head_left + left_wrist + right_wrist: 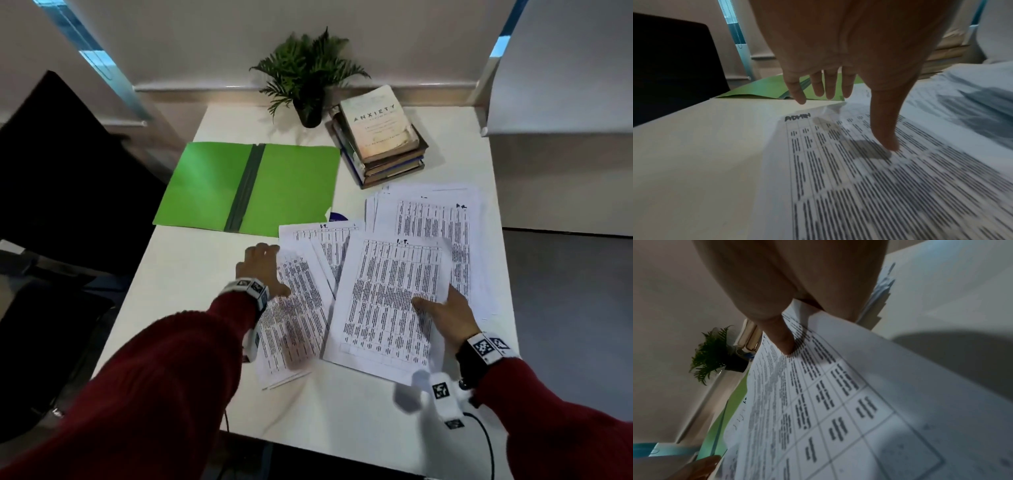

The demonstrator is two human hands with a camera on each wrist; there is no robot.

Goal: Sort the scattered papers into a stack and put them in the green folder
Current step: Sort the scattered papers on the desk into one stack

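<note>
The green folder [246, 188] lies open and flat at the back left of the white table [191, 291]. Several printed sheets lie scattered to its right, overlapping each other. My left hand [263, 262] rests on the leftmost sheet [298, 308], headed ADMIN, with fingers straight and the thumb [888, 138] pressing down on it. My right hand [442, 308] pinches the large front sheet [387, 301] at its right edge, with the thumb [785, 344] on top and the fingers hidden beneath. That sheet's near corner is raised off the table. More sheets [431, 219] lie fanned behind it.
A stack of books [380, 137] and a small potted plant [305, 78] stand at the back of the table against the partition. A black chair [68, 171] stands at the left. A black cable [486, 438] hangs by my right wrist. Papers reach near the table's right edge.
</note>
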